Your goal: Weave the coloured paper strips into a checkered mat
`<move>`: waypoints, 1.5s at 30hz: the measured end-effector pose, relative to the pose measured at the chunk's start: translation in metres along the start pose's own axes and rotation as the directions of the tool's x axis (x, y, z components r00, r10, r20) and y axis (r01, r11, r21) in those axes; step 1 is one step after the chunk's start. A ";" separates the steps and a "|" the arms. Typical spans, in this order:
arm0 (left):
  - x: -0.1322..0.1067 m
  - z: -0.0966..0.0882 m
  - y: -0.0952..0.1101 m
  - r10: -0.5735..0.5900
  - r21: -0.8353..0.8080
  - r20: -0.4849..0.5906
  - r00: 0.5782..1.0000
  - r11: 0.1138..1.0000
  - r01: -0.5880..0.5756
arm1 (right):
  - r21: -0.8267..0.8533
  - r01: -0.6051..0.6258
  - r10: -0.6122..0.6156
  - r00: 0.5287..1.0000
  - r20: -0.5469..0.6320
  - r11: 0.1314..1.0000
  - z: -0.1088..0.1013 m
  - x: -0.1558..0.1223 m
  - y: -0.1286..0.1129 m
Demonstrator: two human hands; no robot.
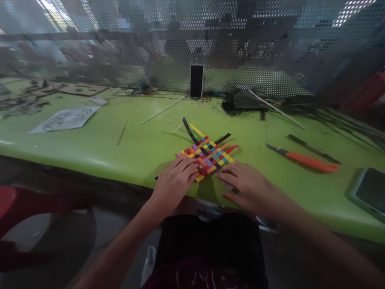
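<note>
A small mat woven from coloured paper strips (209,154) lies flat on the green table (120,144) near its front edge, with loose black, yellow and red strip ends sticking out at the far side. My left hand (174,182) rests on the mat's near left corner with fingers stretched out. My right hand (249,186) lies flat at the mat's near right corner, fingers spread and pointing left, over a purple strip end.
An orange-handled knife (303,159) and a dark blade (313,148) lie to the right. A phone (196,81) stands upright against a perforated metal screen at the back. A printed sheet (64,119), thin sticks and dark strips lie around; a device (369,190) sits at right.
</note>
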State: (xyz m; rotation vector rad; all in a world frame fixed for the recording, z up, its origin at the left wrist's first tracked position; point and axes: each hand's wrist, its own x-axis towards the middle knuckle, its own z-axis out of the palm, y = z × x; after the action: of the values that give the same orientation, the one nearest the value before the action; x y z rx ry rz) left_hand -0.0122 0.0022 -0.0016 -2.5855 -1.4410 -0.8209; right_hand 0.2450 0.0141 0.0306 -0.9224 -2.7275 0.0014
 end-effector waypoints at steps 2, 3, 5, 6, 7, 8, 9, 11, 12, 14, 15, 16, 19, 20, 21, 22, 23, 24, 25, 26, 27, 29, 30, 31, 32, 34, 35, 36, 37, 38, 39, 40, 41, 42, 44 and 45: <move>0.000 0.002 -0.003 -0.014 0.004 0.011 1.000 1.000 0.013 | -0.074 0.000 -0.001 1.000 -0.015 0.997 0.001 0.000 -0.003; 0.001 0.000 -0.004 -0.005 0.020 0.032 0.999 1.000 0.005 | -0.109 -0.004 0.001 1.000 -0.024 0.994 0.002 0.001 -0.004; 0.007 -0.006 -0.007 0.033 0.069 0.099 0.995 0.997 -0.040 | -0.166 -0.019 0.012 0.999 -0.041 0.986 0.003 0.003 -0.005; 0.012 -0.010 -0.008 0.060 0.090 0.147 0.987 0.993 -0.074 | -0.178 -0.025 0.017 0.999 -0.046 0.984 0.003 0.003 -0.005; 0.017 -0.014 -0.010 0.094 0.100 0.199 0.976 0.988 -0.115 | -0.179 -0.030 0.021 0.999 -0.049 0.983 0.003 0.004 -0.005; 0.023 -0.017 -0.011 0.132 0.096 0.251 0.959 0.982 -0.160 | -0.172 -0.031 0.023 0.999 -0.047 0.985 0.002 0.004 -0.005; 0.028 -0.020 -0.014 0.169 0.077 0.291 0.942 0.977 -0.199 | -0.160 -0.030 0.023 0.999 -0.046 0.987 0.002 0.003 -0.005; 0.036 -0.023 -0.018 0.232 0.017 0.328 0.916 0.968 -0.251 | -0.124 -0.018 0.012 0.999 -0.049 0.992 0.003 0.003 -0.004; 0.039 -0.023 -0.019 0.251 -0.012 0.328 0.911 0.965 -0.262 | -0.099 -0.009 0.003 0.998 -0.057 0.995 0.004 0.003 -0.003; 0.040 -0.021 -0.021 0.252 -0.050 0.318 0.914 0.967 -0.249 | -0.010 0.005 -0.006 0.996 -0.085 1.000 0.007 0.005 0.003; 0.038 -0.019 -0.022 0.238 -0.062 0.322 0.916 0.971 -0.230 | 0.057 0.013 -0.007 0.995 -0.104 0.998 0.008 0.007 0.007; 0.036 -0.017 -0.021 0.216 -0.072 0.329 0.919 0.976 -0.203 | 0.130 0.014 0.001 0.993 -0.115 0.991 0.009 0.011 0.011; 0.027 -0.009 -0.020 0.152 -0.107 0.323 0.934 0.987 -0.123 | 0.301 -0.022 0.052 0.994 -0.092 0.954 0.008 0.026 0.024; 0.024 -0.007 -0.021 0.149 -0.132 0.293 0.944 0.985 -0.115 | 0.327 -0.043 0.066 0.996 -0.059 0.944 0.007 0.033 0.027; 0.021 -0.004 -0.021 0.157 -0.163 0.249 0.956 0.980 -0.118 | 0.345 -0.072 0.083 0.996 -0.017 0.936 0.005 0.039 0.030; 0.018 -0.001 -0.022 0.171 -0.197 0.197 0.965 0.972 -0.131 | 0.361 -0.089 0.086 0.996 0.023 0.928 0.003 0.045 0.032; 0.016 0.001 -0.023 0.188 -0.227 0.147 0.971 0.962 -0.151 | 0.369 -0.105 0.090 0.994 0.057 0.924 0.002 0.051 0.033; 0.014 0.003 -0.024 0.207 -0.251 0.103 0.973 0.952 -0.176 | 0.366 -0.122 0.095 0.991 0.092 0.922 0.002 0.056 0.033; 0.012 0.004 -0.024 0.230 -0.266 0.068 0.971 0.942 -0.204 | 0.357 -0.139 0.101 0.987 0.122 0.924 0.002 0.061 0.033; 0.011 0.004 -0.024 0.254 -0.273 0.046 0.966 0.934 -0.232 | 0.340 -0.158 0.113 0.982 0.149 0.927 0.003 0.065 0.033; 0.011 0.003 -0.024 0.277 -0.271 0.035 0.960 0.927 -0.258 | 0.323 -0.177 0.126 0.977 0.173 0.930 0.004 0.068 0.033; 0.011 0.000 -0.022 0.320 -0.250 0.050 0.946 0.921 -0.298 | 0.300 -0.212 0.154 0.966 0.206 0.930 0.008 0.073 0.032; 0.011 -0.001 -0.022 0.335 -0.234 0.067 0.940 0.921 -0.311 | 0.292 -0.226 0.167 0.963 0.214 0.929 0.010 0.074 0.031; 0.011 -0.003 -0.021 0.347 -0.220 0.085 0.934 0.921 -0.322 | 0.282 -0.239 0.180 0.959 0.217 0.929 0.012 0.075 0.031; 0.011 -0.004 -0.020 0.355 -0.207 0.099 0.930 0.921 -0.329 | 0.264 -0.249 0.194 0.957 0.217 0.932 0.014 0.075 0.029; 0.009 -0.005 -0.020 0.360 -0.196 0.111 0.926 0.922 -0.335 | 0.210 -0.257 0.213 0.954 0.211 0.943 0.016 0.075 0.026; 0.008 -0.004 -0.021 0.359 -0.200 0.109 0.927 0.921 -0.333 | 0.177 -0.257 0.219 0.953 0.208 0.950 0.016 0.074 0.024; 0.007 -0.003 -0.021 0.355 -0.210 0.104 0.929 0.921 -0.329 | 0.143 -0.255 0.224 0.953 0.207 0.956 0.017 0.073 0.022; 0.005 -0.002 -0.022 0.348 -0.223 0.096 0.933 0.921 -0.320 | 0.108 -0.254 0.228 0.951 0.208 0.961 0.018 0.073 0.020; 0.003 -0.002 -0.023 0.344 -0.240 0.080 0.936 0.918 -0.317 | 0.072 -0.251 0.232 0.950 0.210 0.965 0.019 0.072 0.018; 0.001 -0.001 -0.024 0.339 -0.258 0.061 0.939 0.914 -0.314 | 0.033 -0.245 0.233 0.950 0.207 0.969 0.021 0.071 0.017; 0.000 0.000 -0.025 0.335 -0.275 0.043 0.941 0.910 -0.311 | -0.006 -0.234 0.231 0.952 0.199 0.972 0.023 0.070 0.016; -0.002 0.000 -0.026 0.331 -0.287 0.034 0.943 0.907 -0.308 | -0.042 -0.216 0.220 0.957 0.191 0.976 0.026 0.069 0.015; -0.003 0.000 -0.026 0.326 -0.292 0.031 0.945 0.907 -0.303 | -0.072 -0.195 0.205 0.962 0.182 0.978 0.028 0.069 0.015; -0.003 -0.001 -0.025 0.315 -0.290 0.039 0.948 0.912 -0.291 | -0.097 -0.166 0.180 0.970 0.162 0.981 0.031 0.068 0.015; -0.002 -0.002 -0.025 0.312 -0.285 0.048 0.949 0.915 -0.287 | -0.095 -0.162 0.176 0.972 0.156 0.982 0.032 0.068 0.016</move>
State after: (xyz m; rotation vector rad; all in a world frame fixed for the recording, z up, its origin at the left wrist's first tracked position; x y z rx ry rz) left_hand -0.0338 0.0134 -0.0060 -2.9842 -0.9626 -0.9221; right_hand 0.1944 0.0701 0.0147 -1.2270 -2.8059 -0.0013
